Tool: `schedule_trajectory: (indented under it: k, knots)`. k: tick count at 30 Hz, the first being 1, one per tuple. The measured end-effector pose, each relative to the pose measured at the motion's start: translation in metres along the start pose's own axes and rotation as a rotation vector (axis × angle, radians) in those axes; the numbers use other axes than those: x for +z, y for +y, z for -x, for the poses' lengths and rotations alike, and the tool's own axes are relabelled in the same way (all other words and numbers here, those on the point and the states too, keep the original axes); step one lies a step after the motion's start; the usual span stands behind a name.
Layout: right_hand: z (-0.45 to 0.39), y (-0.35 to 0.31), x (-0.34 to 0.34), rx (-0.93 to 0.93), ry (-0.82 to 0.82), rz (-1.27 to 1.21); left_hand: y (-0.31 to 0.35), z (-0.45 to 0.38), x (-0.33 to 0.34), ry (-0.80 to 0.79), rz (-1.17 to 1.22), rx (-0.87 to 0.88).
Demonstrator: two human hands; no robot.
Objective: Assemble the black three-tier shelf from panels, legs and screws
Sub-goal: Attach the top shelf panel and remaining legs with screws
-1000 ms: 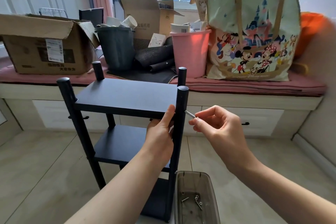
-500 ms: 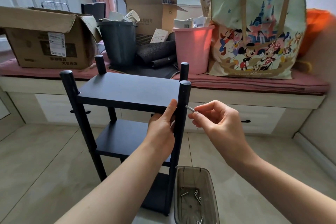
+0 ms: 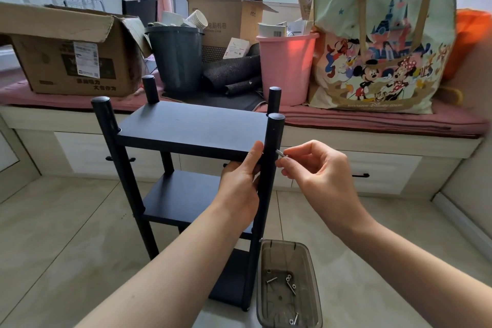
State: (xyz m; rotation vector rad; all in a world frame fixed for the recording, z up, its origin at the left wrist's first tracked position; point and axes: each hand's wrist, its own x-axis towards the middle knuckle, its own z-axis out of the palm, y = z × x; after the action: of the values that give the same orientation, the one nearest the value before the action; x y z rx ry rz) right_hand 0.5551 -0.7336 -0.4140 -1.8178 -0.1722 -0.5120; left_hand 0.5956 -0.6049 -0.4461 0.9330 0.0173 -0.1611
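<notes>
The black three-tier shelf stands upright on the tiled floor with its four round legs fitted. My left hand grips the near right leg just below the top panel, thumb up against the panel's edge. My right hand pinches a silver screw whose tip touches the right side of that leg at the top panel's height. A grey translucent tray with several loose screws lies on the floor by the shelf's near right foot.
Behind the shelf runs a window bench with a pink cushion, loaded with a cardboard box, a dark bin, a pink bin and a cartoon-print tote bag. White drawers sit under the bench.
My right hand has brought the screw left until its tip meets the leg. The view has shifted slightly; my left hand keeps its grip on the leg.
</notes>
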Motion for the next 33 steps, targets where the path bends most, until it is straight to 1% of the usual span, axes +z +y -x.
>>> schedule_trajectory:
  k: [8, 14, 18, 22, 27, 30, 33]
  knots:
    - [-0.002, -0.001, 0.002, 0.010, -0.004, 0.001, 0.000, -0.001, -0.001, 0.001, -0.022, 0.004]
    - [-0.003, -0.004, 0.002, -0.009, -0.014, 0.021, 0.000, -0.001, -0.004, -0.027, -0.054, 0.009]
    - [-0.002, -0.004, 0.000, -0.048, -0.017, 0.070, 0.002, -0.003, -0.010, -0.096, -0.126, 0.004]
    - [-0.003, -0.002, 0.000, -0.070, -0.026, 0.112, 0.003, -0.005, -0.015, -0.148, -0.146, -0.016]
    - [-0.005, -0.001, 0.002, -0.133, -0.033, 0.208, -0.001, -0.002, -0.016, -0.142, -0.118, 0.027]
    - [-0.009, -0.001, 0.003, -0.070, -0.090, 0.125, -0.002, -0.001, -0.014, -0.123, -0.123, 0.037]
    - [-0.016, -0.005, 0.004, -0.007, -0.204, 0.044, -0.001, 0.000, -0.012, -0.122, -0.113, 0.043]
